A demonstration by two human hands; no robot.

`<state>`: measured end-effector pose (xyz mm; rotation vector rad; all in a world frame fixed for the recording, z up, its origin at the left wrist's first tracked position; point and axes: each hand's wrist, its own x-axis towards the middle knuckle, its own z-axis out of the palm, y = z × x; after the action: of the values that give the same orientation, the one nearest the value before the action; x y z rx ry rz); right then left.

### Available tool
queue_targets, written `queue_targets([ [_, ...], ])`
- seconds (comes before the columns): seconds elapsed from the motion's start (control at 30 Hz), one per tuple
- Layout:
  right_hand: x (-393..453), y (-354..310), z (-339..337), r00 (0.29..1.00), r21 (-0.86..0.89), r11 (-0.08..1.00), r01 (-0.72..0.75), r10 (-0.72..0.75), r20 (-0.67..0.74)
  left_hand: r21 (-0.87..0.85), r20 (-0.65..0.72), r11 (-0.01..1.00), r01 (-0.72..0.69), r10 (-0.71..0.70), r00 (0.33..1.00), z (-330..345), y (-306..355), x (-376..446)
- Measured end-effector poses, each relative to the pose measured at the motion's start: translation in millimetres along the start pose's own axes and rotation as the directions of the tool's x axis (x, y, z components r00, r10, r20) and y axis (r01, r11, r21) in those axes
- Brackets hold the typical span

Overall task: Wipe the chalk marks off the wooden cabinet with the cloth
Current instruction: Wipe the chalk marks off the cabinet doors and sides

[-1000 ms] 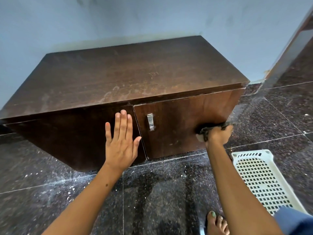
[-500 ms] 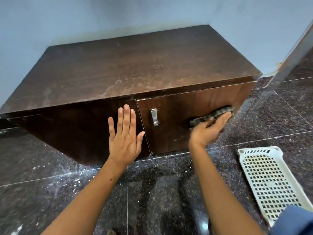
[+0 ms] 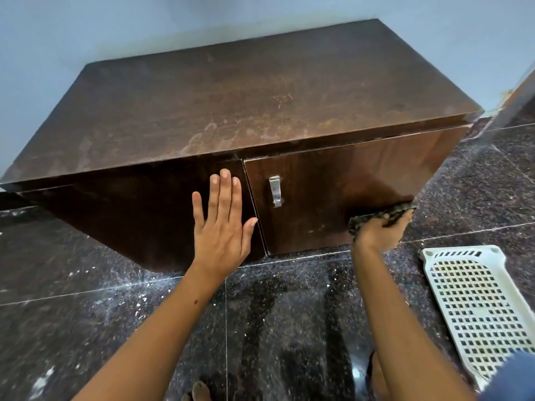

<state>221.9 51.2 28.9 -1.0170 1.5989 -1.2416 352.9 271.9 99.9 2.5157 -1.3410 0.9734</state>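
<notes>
Probably home: cabinet (image 3: 260, 111), tiled floor (image 3: 86, 285)

The cabinet (image 3: 260, 105) is dark brown with pale chalky smears, the cloth (image 3: 376, 217) dark and mottled, the floor (image 3: 289, 328) black speckled white, the perforated basket (image 3: 474, 308) off-white, the wall (image 3: 115, 27) pale blue.

Your left hand (image 3: 221, 227) flat on cabinet (image 3: 231, 105) left door; right hand (image 3: 379, 231) presses cloth (image 3: 376, 217) on right door's lower corner.
</notes>
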Motion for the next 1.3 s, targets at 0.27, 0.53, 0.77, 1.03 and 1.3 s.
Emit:
queue_targets([
  [0.27, 5.6, 25.3, -2.1, 0.793, -0.029, 0.805, -0.593, 0.590, 0.151, -0.032, -0.015, 0.999, -0.035, 0.035, 0.999, 2.2, -6.6, -3.7],
  [0.53, -100.3, 1.2, 29.2, 0.668, 0.083, 0.682, -0.727, 0.673, 0.319, -0.114, -0.011, 0.985, -0.126, 0.126, 0.992, 1.9, -27.9, -13.0],
  [0.77, -180.5, -44.3, 25.9, 0.938, 0.265, 0.964, -0.016, -0.077, 0.338, -0.073, 0.003, 0.986, -0.149, 0.150, 0.989, 1.6, -39.9, -24.6],
  [1.03, -128.5, 2.2, 31.2, 0.969, 0.066, 0.994, -0.084, 0.066, 0.238, -0.077, 0.038, 0.990, -0.116, 0.119, 0.992, -0.2, -38.9, -25.8],
  [1.3, -140.8, 25.4, 39.9, 0.554, -0.042, 0.639, -0.768, 0.696, 0.457, -0.041, 0.102, 0.993, -0.107, 0.110, 0.989, -4.9, -50.1, -36.0],
])
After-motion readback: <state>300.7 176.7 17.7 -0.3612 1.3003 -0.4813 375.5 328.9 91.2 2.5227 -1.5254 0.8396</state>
